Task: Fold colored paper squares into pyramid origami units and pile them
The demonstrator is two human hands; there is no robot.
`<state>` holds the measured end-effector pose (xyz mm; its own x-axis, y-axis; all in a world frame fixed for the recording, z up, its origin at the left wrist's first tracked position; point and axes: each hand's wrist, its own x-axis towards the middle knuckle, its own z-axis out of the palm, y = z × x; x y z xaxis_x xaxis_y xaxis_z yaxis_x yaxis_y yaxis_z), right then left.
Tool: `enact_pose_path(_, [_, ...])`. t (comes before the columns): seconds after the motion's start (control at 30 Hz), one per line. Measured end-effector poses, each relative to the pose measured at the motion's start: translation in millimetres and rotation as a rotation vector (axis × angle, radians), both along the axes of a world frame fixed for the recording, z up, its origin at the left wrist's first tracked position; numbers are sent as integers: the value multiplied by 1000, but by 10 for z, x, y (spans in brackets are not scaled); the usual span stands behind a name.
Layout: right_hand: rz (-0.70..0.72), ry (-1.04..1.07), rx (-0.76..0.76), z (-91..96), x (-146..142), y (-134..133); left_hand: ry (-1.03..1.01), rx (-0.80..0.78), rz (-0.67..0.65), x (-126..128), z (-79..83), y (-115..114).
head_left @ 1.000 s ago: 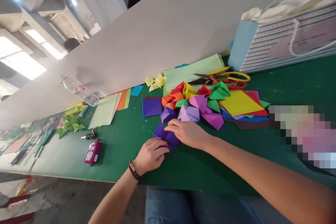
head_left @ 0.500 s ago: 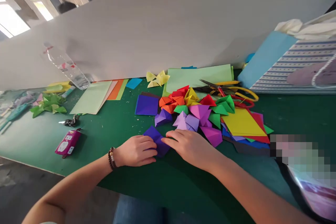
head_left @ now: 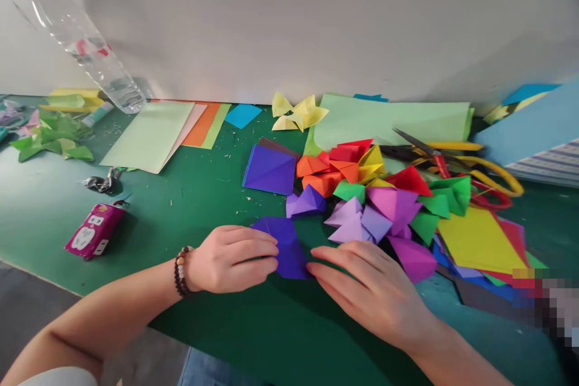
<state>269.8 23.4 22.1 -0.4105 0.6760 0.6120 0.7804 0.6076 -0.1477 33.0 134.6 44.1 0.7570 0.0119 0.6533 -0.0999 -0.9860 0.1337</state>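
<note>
A dark purple folded paper [head_left: 284, 244] lies on the green table [head_left: 212, 205] in front of me. My left hand [head_left: 230, 258], with a bead bracelet at the wrist, presses its fingers together on the paper's left part. My right hand [head_left: 368, 289] lies beside the paper, fingers stretched flat, fingertips touching its right edge. Just behind the hands is a heap of folded paper shapes [head_left: 362, 193] in purple, orange, red, yellow and green, and a flat purple square [head_left: 270, 170].
Scissors with yellow and red handles [head_left: 456, 163] lie on pale green sheets [head_left: 393, 120] at the back right. A plastic bottle [head_left: 76, 39] leans against the white board. Loose sheets [head_left: 149, 136], keys [head_left: 102, 183], a magenta packet [head_left: 94, 231], green paper bits [head_left: 49, 139] and a striped bag [head_left: 538, 139] lie around.
The view has dropped and come closer to the table. My right hand has slid off the purple paper towards its right edge. My left hand stays pressed on it.
</note>
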Motion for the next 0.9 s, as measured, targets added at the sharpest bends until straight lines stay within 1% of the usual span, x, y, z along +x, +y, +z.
enact_pose_path(0.1, [35, 67, 22, -11, -7, -47, -38, 47, 26, 10, 74, -44])
enact_pose_path(0.2, [81, 124, 20, 7, -2, -146, -51, 102, 101, 2, 178, -97])
enact_pose_path(0.23, [103, 109, -14, 20, -6, -183, -44, 111, 110, -2, 205, -112])
enact_pose_path(0.3, [113, 111, -10, 42, -30, -242, -23, 97, 91, -5, 229, -136])
enact_pose_path(0.37, [121, 117, 42, 46, -68, -267, -19, 51, 51, 7, 209, -152])
enact_pose_path(0.47, [135, 115, 114, 17, -116, -246, -62, 6, 11, 32, 135, -163])
enact_pose_path(0.63, [122, 135, 115, -11, -121, -202, -60, -28, 26, 14, 57, -166])
enact_pose_path(0.77, [130, 143, 125, 1, -119, -200, -48, -42, 29, 4, 44, -161])
enact_pose_path(0.9, [124, 164, 116, -13, -117, -191, -33, 0, 15, 20, 65, -131])
